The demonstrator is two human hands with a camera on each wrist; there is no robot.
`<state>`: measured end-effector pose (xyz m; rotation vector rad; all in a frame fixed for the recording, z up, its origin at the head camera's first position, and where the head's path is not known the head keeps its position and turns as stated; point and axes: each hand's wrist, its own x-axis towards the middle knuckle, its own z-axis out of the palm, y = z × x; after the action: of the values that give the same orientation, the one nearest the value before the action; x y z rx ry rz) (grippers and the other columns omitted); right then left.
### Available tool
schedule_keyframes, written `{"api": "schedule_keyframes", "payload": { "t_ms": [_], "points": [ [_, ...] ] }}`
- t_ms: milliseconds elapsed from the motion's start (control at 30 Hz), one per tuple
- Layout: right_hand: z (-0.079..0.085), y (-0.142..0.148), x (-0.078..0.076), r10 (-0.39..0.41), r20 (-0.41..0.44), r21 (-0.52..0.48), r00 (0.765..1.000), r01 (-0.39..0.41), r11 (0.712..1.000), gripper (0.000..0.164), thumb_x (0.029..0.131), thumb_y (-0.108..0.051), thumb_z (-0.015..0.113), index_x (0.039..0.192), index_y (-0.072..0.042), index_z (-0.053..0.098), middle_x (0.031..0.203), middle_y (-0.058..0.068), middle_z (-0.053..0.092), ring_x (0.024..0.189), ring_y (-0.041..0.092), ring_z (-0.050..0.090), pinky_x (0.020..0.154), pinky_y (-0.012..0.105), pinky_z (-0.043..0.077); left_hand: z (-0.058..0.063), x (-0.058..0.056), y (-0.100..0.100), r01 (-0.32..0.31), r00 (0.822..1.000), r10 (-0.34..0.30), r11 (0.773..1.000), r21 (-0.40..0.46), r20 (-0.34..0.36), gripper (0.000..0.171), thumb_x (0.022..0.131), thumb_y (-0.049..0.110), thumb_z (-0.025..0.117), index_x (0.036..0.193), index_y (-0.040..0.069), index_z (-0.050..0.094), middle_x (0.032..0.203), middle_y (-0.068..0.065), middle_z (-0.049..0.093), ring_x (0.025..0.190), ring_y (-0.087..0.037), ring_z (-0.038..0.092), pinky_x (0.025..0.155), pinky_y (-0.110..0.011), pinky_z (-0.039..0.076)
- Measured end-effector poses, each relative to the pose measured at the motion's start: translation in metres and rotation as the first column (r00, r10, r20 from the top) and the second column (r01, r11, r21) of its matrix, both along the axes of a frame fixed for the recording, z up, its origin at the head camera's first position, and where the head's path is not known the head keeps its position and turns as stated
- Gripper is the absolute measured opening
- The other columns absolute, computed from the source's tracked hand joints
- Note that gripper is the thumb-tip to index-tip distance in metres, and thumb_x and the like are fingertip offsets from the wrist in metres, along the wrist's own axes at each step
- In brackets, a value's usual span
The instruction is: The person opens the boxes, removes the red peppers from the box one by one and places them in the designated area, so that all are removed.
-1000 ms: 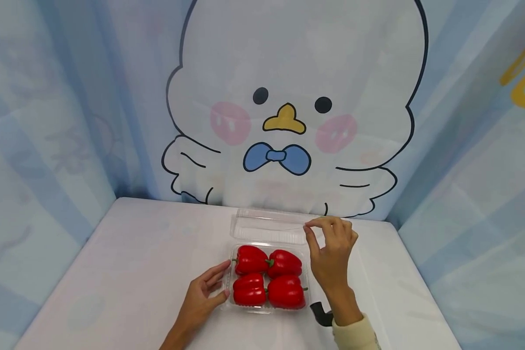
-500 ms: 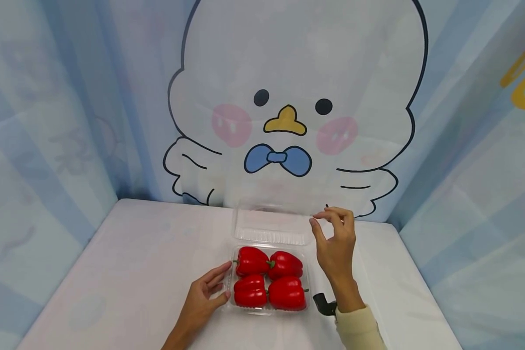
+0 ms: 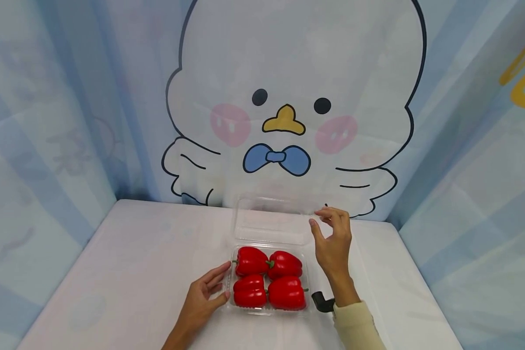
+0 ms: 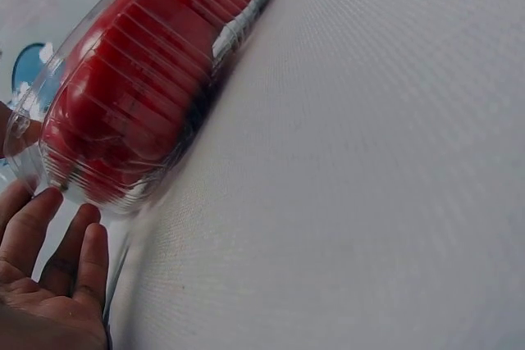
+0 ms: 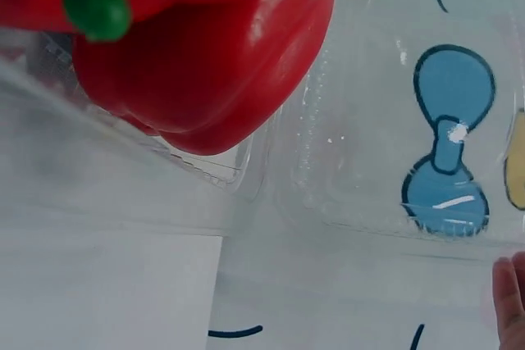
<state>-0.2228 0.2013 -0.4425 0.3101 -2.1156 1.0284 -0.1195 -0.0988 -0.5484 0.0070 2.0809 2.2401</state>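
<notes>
Four red peppers [image 3: 285,287]: we are seeing them lying inside the clear tray, in two rows of two; the back pair are pointing their green stems to the left, the front pair to the right.
Clear tray [image 3: 258,311]: our landmark, sitting on the white-covered table [image 3: 157,272].
Clear lid [image 3: 271,227]: standing raised just behind the tray and tilting backward, with the table and the backdrop showing through it.
Left hand [image 3: 200,294]: resting at the left side of the tray; we are seeing its fingers spreading wide, their tips touching the tray's end.
Right hand [image 3: 334,245]: hovering behind and to the right of the tray, beside the lid's edge; thumb and fingers are curving toward each other across a narrow gap, and we cannot tell whether they are touching the lid.
Cream sleeve [image 3: 358,323]: covering the right forearm, to the right of the tray.
Black bent piece [image 3: 323,302]: showing between the tray and the sleeve.
Backdrop [image 3: 288,58]: hanging beyond the tray, bearing a bird with a blue bow tie [image 3: 276,156].
</notes>
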Motion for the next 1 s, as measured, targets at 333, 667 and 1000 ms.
{"api": "schedule_keyframes", "payload": {
  "t_ms": [333, 667, 1000],
  "points": [
    [-0.011, 0.004, -0.008, 0.060, 0.079, -0.071, 0.995, -0.055, 0.996, 0.032, 0.095, 0.001, 0.076, 0.124, 0.000, 0.065, 0.123, 0.017, 0.063, 0.113, 0.027, 0.068, 0.099, 0.012, 0.053, 0.000, 0.001, 0.000, -0.001, 1.000, 0.001, 1.000, 0.025, -0.026, 0.066, 0.088, -0.002, 0.079, 0.150, 0.011, 0.059, 0.158, -0.008, 0.058, 0.149, -0.027, 0.053, 0.104, -0.014, 0.051],
    [-0.014, 0.010, -0.017, 0.074, 0.179, -0.005, 0.981, -0.074, 0.997, 0.034, 0.098, 0.002, 0.071, 0.130, -0.005, 0.064, 0.127, 0.012, 0.068, 0.113, 0.026, 0.070, 0.099, 0.019, 0.056, 0.000, 0.002, 0.000, 0.004, 1.000, -0.003, 1.000, 0.029, -0.019, 0.066, 0.089, 0.001, 0.081, 0.151, 0.010, 0.059, 0.158, -0.008, 0.058, 0.148, -0.028, 0.054, 0.103, -0.014, 0.051],
    [-0.022, 0.019, -0.028, 0.093, 0.377, 0.062, 0.921, -0.126, 0.990, 0.046, 0.100, -0.001, 0.070, 0.142, -0.014, 0.058, 0.135, 0.013, 0.068, 0.112, 0.029, 0.073, 0.100, 0.047, 0.061, 0.000, 0.002, -0.002, 0.011, 1.000, -0.010, 1.000, 0.027, -0.026, 0.066, 0.090, 0.004, 0.081, 0.151, 0.009, 0.058, 0.158, -0.008, 0.058, 0.148, -0.026, 0.053, 0.103, -0.015, 0.052]
  ]
}}
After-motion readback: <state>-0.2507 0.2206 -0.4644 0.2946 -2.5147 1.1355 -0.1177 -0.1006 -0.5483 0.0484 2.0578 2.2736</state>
